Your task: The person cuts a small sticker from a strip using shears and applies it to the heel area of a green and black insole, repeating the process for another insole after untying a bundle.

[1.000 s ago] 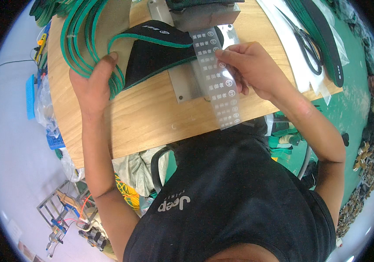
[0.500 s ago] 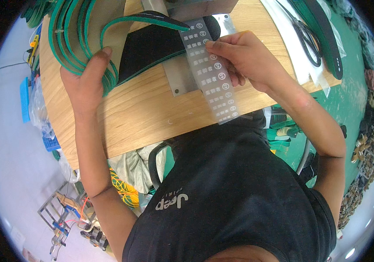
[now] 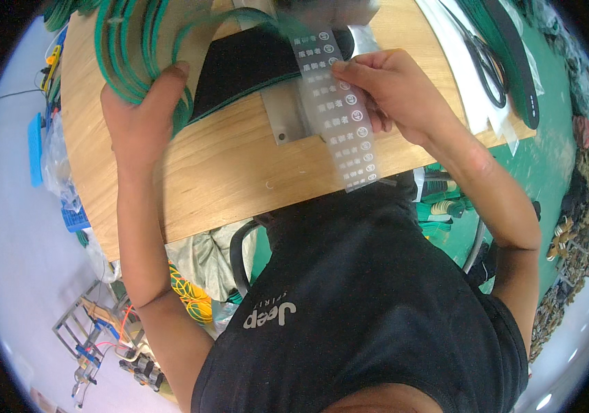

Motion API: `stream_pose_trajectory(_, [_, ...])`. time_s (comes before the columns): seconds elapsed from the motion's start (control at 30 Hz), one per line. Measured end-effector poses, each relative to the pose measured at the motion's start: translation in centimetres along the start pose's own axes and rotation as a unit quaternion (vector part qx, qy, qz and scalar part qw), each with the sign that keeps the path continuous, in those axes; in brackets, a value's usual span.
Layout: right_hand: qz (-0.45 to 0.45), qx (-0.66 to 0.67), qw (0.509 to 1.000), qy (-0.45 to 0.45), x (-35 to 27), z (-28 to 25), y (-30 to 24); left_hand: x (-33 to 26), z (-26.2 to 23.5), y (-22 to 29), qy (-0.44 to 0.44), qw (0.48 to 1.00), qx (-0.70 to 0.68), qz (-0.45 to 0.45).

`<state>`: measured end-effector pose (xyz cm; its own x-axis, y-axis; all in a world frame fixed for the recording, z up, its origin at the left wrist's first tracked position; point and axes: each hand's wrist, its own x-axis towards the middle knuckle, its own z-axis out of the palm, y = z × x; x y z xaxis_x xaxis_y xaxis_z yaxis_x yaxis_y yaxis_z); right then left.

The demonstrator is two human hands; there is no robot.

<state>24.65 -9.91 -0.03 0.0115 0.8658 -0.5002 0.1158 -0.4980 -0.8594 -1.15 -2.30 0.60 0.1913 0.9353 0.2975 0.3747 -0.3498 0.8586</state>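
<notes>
Tabletop (image 3: 232,175) spans between left fingers (image 3: 172,84) clamping green-edged straps (image 3: 126,48) and right fingers (image 3: 353,71) pinching film (image 3: 347,141) by its edge.

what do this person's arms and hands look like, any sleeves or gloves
The left hand and right hand are both bare, without gloves. The arms are uncovered too, with no sleeves showing on them; the person wears a black, sleeveless-looking top with pale lettering on the front.
</notes>
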Motion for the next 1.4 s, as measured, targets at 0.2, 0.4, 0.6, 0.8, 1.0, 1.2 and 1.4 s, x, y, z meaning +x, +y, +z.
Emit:
stream_pose_trajectory(0.2, [-0.016, 0.001, 1.000, 0.001, -0.2, 0.0, -0.1, -0.3, 0.6, 0.6, -0.082, 0.991, 0.105, 0.003])
stream_pose_trajectory(0.4, [-0.008, 0.026, 1.000, -0.006, -0.7, -0.5, 0.1, 0.8, 2.1, 1.2, -0.209, 0.958, 0.140, 0.136])
stream_pose_trajectory(0.6, [-0.072, 0.069, 0.995, 0.014, -1.7, -0.6, 1.4, 0.5, 2.4, 1.7, -0.185, 0.938, 0.264, 0.130])
stream_pose_trajectory(0.8, [-0.088, 0.193, 0.976, 0.045, -3.1, -3.0, 3.1, 0.5, 1.8, 1.8, -0.174, 0.932, 0.302, 0.096])
stream_pose_trajectory(1.0, [-0.040, 0.151, 0.988, 0.010, -1.5, -1.7, 0.9, 0.4, -0.1, 0.6, -0.073, 0.992, 0.105, -0.011])
stream_pose_trajectory(1.2, [-0.019, -0.012, 1.000, -0.010, 0.5, -0.6, 0.0, 0.5, -0.7, -0.5, 0.048, 0.998, -0.046, -0.003])
stream_pose_trajectory(1.4, [-0.019, -0.016, 1.000, -0.006, 0.3, -0.5, 0.0, 0.5, -0.9, -0.8, 0.061, 0.994, -0.088, 0.000])
